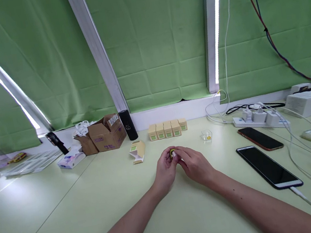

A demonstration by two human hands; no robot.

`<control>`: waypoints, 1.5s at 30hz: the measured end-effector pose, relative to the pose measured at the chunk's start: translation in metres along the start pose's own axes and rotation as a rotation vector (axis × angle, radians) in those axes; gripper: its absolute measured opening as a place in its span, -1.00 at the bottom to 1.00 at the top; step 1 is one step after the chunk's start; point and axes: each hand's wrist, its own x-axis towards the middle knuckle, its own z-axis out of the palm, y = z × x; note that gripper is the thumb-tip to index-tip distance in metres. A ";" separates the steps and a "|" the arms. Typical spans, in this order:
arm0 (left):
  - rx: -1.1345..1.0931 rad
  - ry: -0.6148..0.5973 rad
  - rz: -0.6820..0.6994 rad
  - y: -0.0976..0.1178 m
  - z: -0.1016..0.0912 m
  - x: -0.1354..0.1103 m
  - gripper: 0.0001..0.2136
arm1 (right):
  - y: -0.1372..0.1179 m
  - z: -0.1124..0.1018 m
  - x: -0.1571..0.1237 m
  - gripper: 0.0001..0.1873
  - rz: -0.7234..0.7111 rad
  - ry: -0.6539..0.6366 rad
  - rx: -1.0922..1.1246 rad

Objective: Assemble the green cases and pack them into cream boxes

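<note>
Both my hands meet over the middle of the table, closed around one small round yellow-and-black object [172,154]. My left hand [165,167] grips it from the left with bent fingers. From the right, the fingertips of my right hand [193,163] press on it, and they cover much of it. Its exact kind cannot be made out. Beyond my hands stands a row of small tan boxes [168,129] with green-framed labels. An opened tan box [138,151] lies tilted to the left. On the right is a small clear plastic container [207,135] with something yellow in it.
Two phones lie at right, a white-framed one [268,165] and a dark one [259,138], near a power strip [260,120] with trailing cables. At back left are a cardboard box [107,133], a black cylinder [128,125] and a tissue pack [71,159].
</note>
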 end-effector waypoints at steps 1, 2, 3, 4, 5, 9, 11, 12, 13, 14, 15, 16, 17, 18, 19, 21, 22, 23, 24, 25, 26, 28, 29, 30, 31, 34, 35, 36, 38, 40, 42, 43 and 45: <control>-0.001 0.000 -0.001 0.000 0.000 0.000 -0.58 | 0.000 0.000 0.000 -0.66 0.004 -0.001 -0.001; -0.003 0.000 -0.002 0.000 0.000 0.000 -0.58 | 0.000 0.001 0.000 -0.66 0.008 -0.001 -0.001; -0.005 -0.001 -0.002 0.001 0.000 0.000 -0.57 | 0.000 0.001 0.000 -0.66 0.010 0.000 0.000; -0.007 -0.001 -0.001 0.001 0.000 0.000 -0.57 | 0.000 0.001 0.000 -0.66 0.010 0.002 0.002; -0.011 -0.002 0.000 0.001 0.000 0.000 -0.57 | 0.000 0.001 0.001 -0.66 0.010 0.001 0.007; -0.032 -0.005 0.010 0.000 0.000 0.000 -0.56 | -0.001 -0.003 0.002 -0.64 0.029 -0.029 0.064; -0.039 -0.006 0.004 -0.001 -0.001 0.001 -0.56 | 0.000 -0.005 0.001 -0.57 0.063 -0.059 0.101; -0.044 -0.009 -0.004 -0.002 -0.001 0.001 -0.55 | 0.001 -0.005 0.001 -0.52 0.081 -0.076 0.118; -0.053 -0.013 -0.017 -0.002 -0.002 0.001 -0.53 | 0.002 -0.005 0.000 -0.47 0.096 -0.094 0.133; -0.065 -0.017 -0.029 -0.003 -0.002 0.001 -0.50 | 0.002 -0.005 0.000 -0.44 0.105 -0.109 0.145; -0.078 -0.022 -0.039 -0.003 -0.003 0.001 -0.47 | 0.003 -0.005 -0.001 -0.42 0.110 -0.118 0.155; -0.089 -0.025 -0.045 -0.003 -0.003 0.001 -0.45 | 0.004 -0.005 -0.002 -0.42 0.114 -0.122 0.162; -0.097 -0.027 -0.046 -0.002 -0.004 0.001 -0.43 | 0.005 -0.004 -0.002 -0.44 0.119 -0.121 0.166; -0.101 -0.029 -0.043 -0.002 -0.004 0.000 -0.42 | 0.006 -0.004 -0.003 -0.46 0.128 -0.119 0.170; -0.103 -0.037 -0.039 -0.001 -0.004 0.000 -0.41 | 0.006 -0.003 -0.004 -0.49 0.143 -0.116 0.177; -0.109 -0.065 -0.033 0.001 -0.005 -0.001 -0.38 | 0.007 -0.002 -0.004 -0.54 0.200 -0.109 0.214; -0.109 -0.079 -0.033 0.002 -0.006 -0.001 -0.37 | 0.007 -0.002 -0.004 -0.56 0.245 -0.106 0.250; -0.101 -0.086 -0.033 0.002 -0.007 -0.002 -0.37 | 0.007 -0.002 -0.004 -0.59 0.304 -0.102 0.299; -0.079 -0.083 -0.034 0.003 -0.008 -0.002 -0.38 | 0.006 -0.001 -0.003 -0.60 0.376 -0.097 0.359; -0.042 -0.070 -0.032 0.003 -0.010 -0.002 -0.40 | 0.006 -0.001 -0.002 -0.61 0.454 -0.091 0.428; 0.010 -0.048 -0.025 0.004 -0.012 -0.002 -0.44 | 0.007 -0.001 0.000 -0.62 0.532 -0.084 0.505; 0.149 0.010 0.004 0.005 -0.015 -0.001 -0.53 | 0.008 -0.001 0.002 -0.58 0.671 -0.059 0.667; 0.222 0.041 0.027 0.005 -0.017 -0.001 -0.57 | 0.008 0.000 0.003 -0.54 0.727 -0.044 0.746; 0.289 0.069 0.055 0.005 -0.019 0.000 -0.60 | 0.009 0.000 0.004 -0.49 0.777 -0.029 0.821; 0.352 0.088 0.088 0.006 -0.020 0.000 -0.62 | 0.009 0.000 0.005 -0.44 0.822 -0.014 0.888; 0.524 0.098 0.229 0.007 -0.020 0.000 -0.62 | 0.010 -0.001 0.008 -0.36 0.931 0.004 1.038; 0.579 0.087 0.287 0.008 -0.020 -0.001 -0.59 | 0.010 -0.002 0.008 -0.35 0.963 0.002 1.072; 0.631 0.071 0.344 0.008 -0.019 -0.002 -0.56 | 0.010 -0.003 0.009 -0.35 0.991 -0.001 1.100; 0.724 0.026 0.433 0.010 -0.018 -0.004 -0.50 | 0.009 -0.004 0.010 -0.35 1.041 -0.008 1.148; 0.807 -0.030 0.481 0.010 -0.016 -0.005 -0.47 | 0.008 -0.005 0.011 -0.37 1.065 -0.023 1.189; 0.877 -0.078 0.496 0.010 -0.016 -0.006 -0.45 | 0.007 -0.006 0.011 -0.39 1.069 -0.046 1.218; 0.901 -0.095 0.498 0.009 -0.016 -0.006 -0.44 | 0.007 -0.007 0.011 -0.40 1.068 -0.057 1.229; 0.919 -0.117 0.496 0.008 -0.017 -0.006 -0.43 | 0.006 -0.007 0.011 -0.41 1.071 -0.072 1.245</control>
